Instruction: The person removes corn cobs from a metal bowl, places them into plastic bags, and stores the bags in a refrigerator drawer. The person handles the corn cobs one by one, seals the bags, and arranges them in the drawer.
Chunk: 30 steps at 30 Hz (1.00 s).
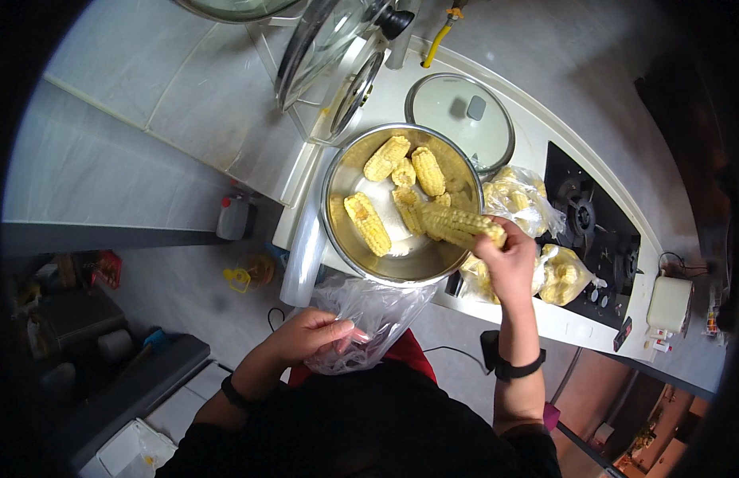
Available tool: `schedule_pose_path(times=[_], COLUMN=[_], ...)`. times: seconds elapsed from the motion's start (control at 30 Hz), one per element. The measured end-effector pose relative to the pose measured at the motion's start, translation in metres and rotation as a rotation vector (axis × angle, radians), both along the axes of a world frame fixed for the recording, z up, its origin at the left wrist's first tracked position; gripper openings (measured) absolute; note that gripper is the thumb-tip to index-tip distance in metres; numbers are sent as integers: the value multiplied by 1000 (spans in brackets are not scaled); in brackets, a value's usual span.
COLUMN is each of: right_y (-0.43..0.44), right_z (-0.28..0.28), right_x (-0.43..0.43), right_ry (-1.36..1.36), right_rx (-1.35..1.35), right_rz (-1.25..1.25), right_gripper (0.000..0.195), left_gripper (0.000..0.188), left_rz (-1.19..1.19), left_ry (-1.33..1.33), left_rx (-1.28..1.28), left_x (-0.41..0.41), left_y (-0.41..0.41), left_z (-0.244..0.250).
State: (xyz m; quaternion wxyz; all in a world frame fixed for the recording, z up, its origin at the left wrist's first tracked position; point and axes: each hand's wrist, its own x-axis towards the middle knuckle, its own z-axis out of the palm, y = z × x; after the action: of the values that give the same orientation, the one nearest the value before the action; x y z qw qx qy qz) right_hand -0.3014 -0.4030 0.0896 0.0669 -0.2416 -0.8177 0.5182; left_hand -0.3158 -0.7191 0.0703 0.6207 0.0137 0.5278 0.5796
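My right hand (513, 260) grips an ear of corn (456, 225) by one end, over the right side of a large stainless-steel pot (345, 161). Several cobs lie inside the pot, among them a cob (368, 224) at the left and another cob (428, 171) toward the back. In front of the pot, my left hand (322, 334) holds a clear plastic bag (375, 316), some of its fingers seen through the film. No corn shows in this bag. A roll of clear plastic (305, 251) lies against the pot's left side.
Filled corn bags, such as one bag (516, 194) and a knotted bag (563, 275), lie right of the pot by the black gas hob (584, 224). A glass lid (459, 122) lies behind the pot. More lids stand in a rack at back left, including a large glass lid (322, 54).
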Motion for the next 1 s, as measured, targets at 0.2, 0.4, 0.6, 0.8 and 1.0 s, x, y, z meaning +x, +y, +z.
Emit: schedule_pose_path(times=[0.2,0.4,0.6,0.8,1.0], right_y=[5,10,-2,34,14], right_z=[4,9,104,128,143], right_x=[-8,10,62,57,73], right_ry=[51,124,654,544,639], right_rx=[-610,-311,-745,-632,-590], right_rz=[56,-16,416,987,813], right_gripper=[39,46,48,40,31], left_gripper=[36,34,34,38,37], left_rz=[15,9,191,60,62], left_ry=[66,11,-3,13,53], left_rx=[-25,-60,21,-17,35], left_x=[10,14,27,18,16], left_y=[22,30,36,34,31], left_z=[6,12,11,15,16])
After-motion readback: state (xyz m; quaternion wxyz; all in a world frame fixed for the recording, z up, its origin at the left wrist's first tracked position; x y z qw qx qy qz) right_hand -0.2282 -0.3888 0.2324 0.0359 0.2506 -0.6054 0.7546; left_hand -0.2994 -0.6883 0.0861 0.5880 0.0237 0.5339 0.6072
